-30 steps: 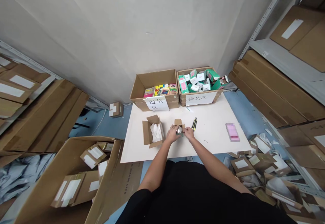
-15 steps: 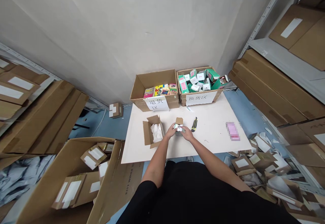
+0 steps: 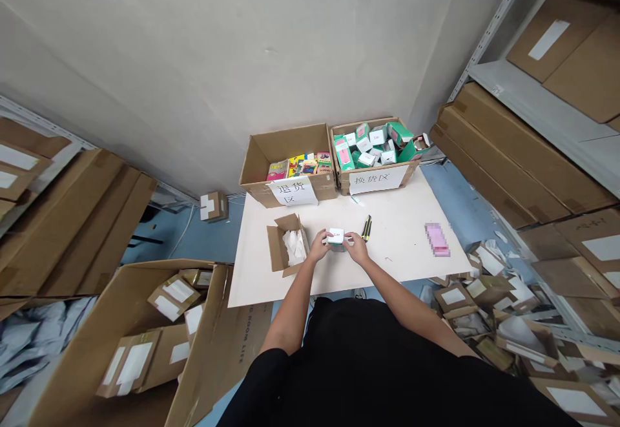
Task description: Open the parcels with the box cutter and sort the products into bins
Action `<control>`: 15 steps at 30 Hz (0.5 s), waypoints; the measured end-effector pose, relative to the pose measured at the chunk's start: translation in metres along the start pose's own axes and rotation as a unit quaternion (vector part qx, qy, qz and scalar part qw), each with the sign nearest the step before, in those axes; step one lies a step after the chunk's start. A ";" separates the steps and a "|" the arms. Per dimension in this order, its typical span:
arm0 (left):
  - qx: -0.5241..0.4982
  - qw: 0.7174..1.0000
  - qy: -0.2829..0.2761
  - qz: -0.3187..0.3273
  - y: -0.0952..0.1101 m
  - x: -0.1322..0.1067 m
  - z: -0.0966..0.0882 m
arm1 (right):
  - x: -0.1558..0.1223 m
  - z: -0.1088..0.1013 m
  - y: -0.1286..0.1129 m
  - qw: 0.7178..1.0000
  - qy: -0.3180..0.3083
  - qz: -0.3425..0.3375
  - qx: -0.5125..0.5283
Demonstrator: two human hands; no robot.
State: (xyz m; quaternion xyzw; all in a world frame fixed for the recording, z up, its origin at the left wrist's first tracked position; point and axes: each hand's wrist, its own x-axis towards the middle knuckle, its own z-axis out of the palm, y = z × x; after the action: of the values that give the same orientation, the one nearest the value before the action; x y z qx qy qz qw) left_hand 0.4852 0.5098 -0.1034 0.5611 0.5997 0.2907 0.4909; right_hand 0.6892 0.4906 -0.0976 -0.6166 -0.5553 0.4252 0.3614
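Between my two hands stands a small white-topped carton (image 3: 336, 236) on the white table (image 3: 392, 246). Its lid lies flat and closed, with dark print on it. My left hand (image 3: 320, 245) grips the carton's left side, fingers bent around the edge. On the opposite side, my right hand (image 3: 357, 247) holds it with thumb and fingers. An open cardboard box (image 3: 277, 249) with white paper (image 3: 293, 247) inside is left of my left hand. Just beyond my right hand lies a black and yellow utility knife (image 3: 367, 228).
At the table's back, one carton (image 3: 254, 189) holds colourful packs; another (image 3: 345, 185) holds several green and white boxes. A blurred pink item (image 3: 437, 239) lies at right. A large carton (image 3: 220, 311) of parcels stands at left, shelves (image 3: 533, 84) at right, parcels (image 3: 504, 311) on the floor.
The small carton's top flap, upright before, is folded down, so its lid is closed. My hands have moved to its two sides. The camera view has shifted slightly.
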 end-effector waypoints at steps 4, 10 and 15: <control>0.011 1.000 0.008 0.007 0.000 0.000 0.003 | 0.001 0.006 -0.004 1.000 -0.002 -0.003 -0.022; 0.038 0.998 -0.005 0.045 0.004 -0.005 0.002 | 0.003 0.007 0.002 0.999 -0.018 -0.004 -0.031; -0.034 0.999 0.016 0.019 0.002 -0.006 0.008 | 0.004 0.014 0.012 0.993 -0.005 0.112 0.048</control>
State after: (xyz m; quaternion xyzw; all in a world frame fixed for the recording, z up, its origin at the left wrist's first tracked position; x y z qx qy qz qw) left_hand 0.4930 0.5028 -0.1032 0.5507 0.5866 0.3290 0.4944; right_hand 0.6807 0.4923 -0.1143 -0.6549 -0.4636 0.4919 0.3379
